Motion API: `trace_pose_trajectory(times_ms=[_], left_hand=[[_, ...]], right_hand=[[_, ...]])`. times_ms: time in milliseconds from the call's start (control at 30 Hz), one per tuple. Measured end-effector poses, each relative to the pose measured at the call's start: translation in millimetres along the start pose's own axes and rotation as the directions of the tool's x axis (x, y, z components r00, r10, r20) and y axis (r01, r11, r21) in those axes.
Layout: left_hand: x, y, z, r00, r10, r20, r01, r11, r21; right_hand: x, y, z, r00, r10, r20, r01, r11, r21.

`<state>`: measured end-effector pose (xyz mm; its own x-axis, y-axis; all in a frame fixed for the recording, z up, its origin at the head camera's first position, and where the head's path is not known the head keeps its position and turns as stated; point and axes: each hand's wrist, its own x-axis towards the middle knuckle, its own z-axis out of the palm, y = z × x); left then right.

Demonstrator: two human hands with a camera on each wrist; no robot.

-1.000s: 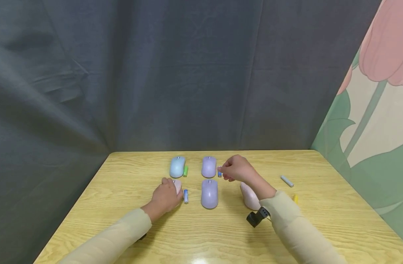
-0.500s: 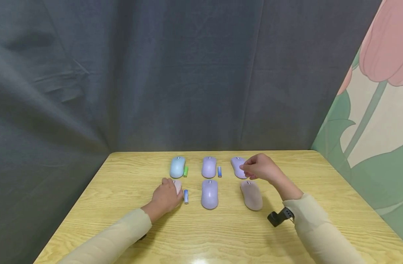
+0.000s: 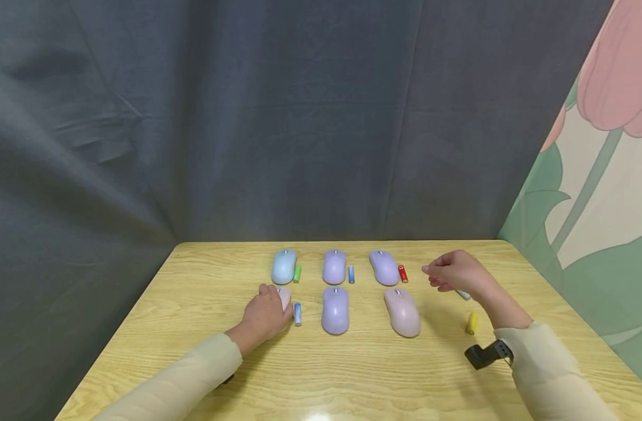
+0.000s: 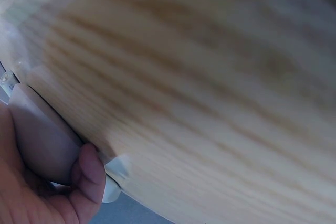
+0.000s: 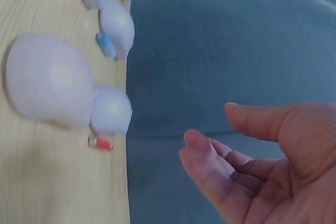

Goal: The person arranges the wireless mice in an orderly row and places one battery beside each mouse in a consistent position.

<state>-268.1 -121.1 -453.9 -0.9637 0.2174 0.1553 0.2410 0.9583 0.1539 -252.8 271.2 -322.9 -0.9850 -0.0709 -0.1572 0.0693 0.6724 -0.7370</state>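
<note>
At the front left, my left hand (image 3: pixel 264 311) grips a pale pink computer mouse (image 3: pixel 285 296); the left wrist view has the fingers curled round the mouse (image 4: pixel 44 135). A blue-and-white battery (image 3: pixel 297 314) lies just right of that hand. My right hand (image 3: pixel 459 272) hovers over the right side of the table, and nothing sits between its thumb and fingers in the right wrist view. Nearest to it are a red battery (image 3: pixel 403 273) beside a purple mouse (image 3: pixel 384 268), and a grey battery (image 3: pixel 463 294) partly hidden under the hand.
A light blue mouse (image 3: pixel 284 266) with a green battery (image 3: pixel 297 274) and a purple mouse (image 3: pixel 334 267) with a blue battery (image 3: pixel 351 275) stand in the back row. The front row has another purple mouse (image 3: pixel 335 310) and a pinkish mouse (image 3: pixel 402 313). A yellow battery (image 3: pixel 472 323) lies farther right.
My right hand has moved rightward from the middle purple mouse, past the back-right one. The red battery shows now, and the yellow and grey ones are uncovered again. My left hand has stayed put.
</note>
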Motion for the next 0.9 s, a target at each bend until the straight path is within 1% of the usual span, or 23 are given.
trace_pose_trajectory(times_ms=[133,233,367,500,600,800,900], left_hand=[[-0.6,-0.2,0.0,1.000,0.011,-0.009,-0.011,1.000,0.004],[-0.7,-0.4,-0.5,1.000,0.019,-0.012,-0.019,1.000,0.002],[-0.7,-0.4,-1.4,1.000,0.017,-0.010,-0.017,1.000,-0.005],[-0.7,0.1,-2.2,1.000,0.019,-0.008,-0.019,1.000,0.010],[-0.9,0.8,-3.1,1.000,0.020,-0.008,-0.020,1.000,0.021],[-2.5,2.5,-4.9,1.000,0.013,-0.003,-0.013,1.000,0.014],[-2.9,2.9,-5.7,1.000,0.018,-0.008,-0.018,1.000,0.018]], right_hand=[[-2.8,13,-8,1.000,0.019,-0.009,-0.020,0.999,-0.051],[-4.6,23,-12,0.999,0.031,-0.014,-0.032,0.997,-0.065],[-6.7,36,-17,0.999,0.038,-0.030,-0.040,0.995,-0.090],[-10.1,46,-21,0.998,0.049,-0.044,-0.055,0.989,-0.137],[-12.9,52,-23,0.997,0.057,-0.043,-0.063,0.984,-0.168],[-18.3,64,-26,0.997,0.075,-0.037,-0.081,0.979,-0.189],[-21.8,71,-25,0.996,0.078,-0.038,-0.084,0.972,-0.219]])
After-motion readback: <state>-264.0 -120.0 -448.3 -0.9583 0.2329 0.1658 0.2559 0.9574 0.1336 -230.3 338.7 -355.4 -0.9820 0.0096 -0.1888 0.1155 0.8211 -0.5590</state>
